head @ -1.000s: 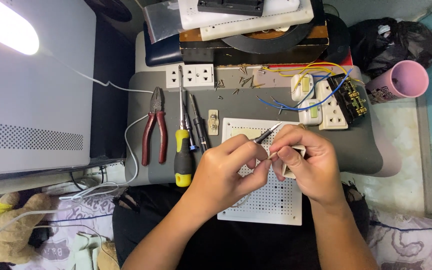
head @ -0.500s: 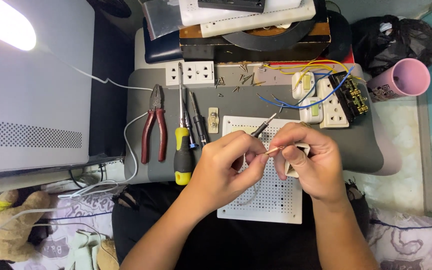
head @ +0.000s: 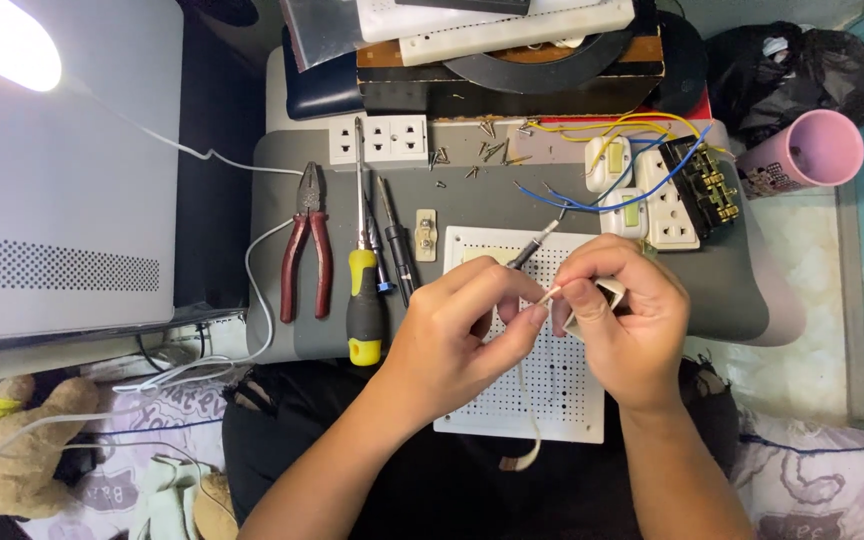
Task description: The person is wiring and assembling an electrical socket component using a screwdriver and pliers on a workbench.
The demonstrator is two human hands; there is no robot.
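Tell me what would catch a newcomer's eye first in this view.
Probably the two hands meeting mid-frame, left hand and right hand pinching a thin pale wire end above a white perforated plastic board. Next, the red-handled pliers and yellow-handled screwdriver lying to the left on the grey mat, and the pink cup at far right.

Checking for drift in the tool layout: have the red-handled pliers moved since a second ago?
No. The red-handled pliers lie in the same spot, left of the yellow-handled screwdriver and below the white socket strip, jaws pointing away from the person.
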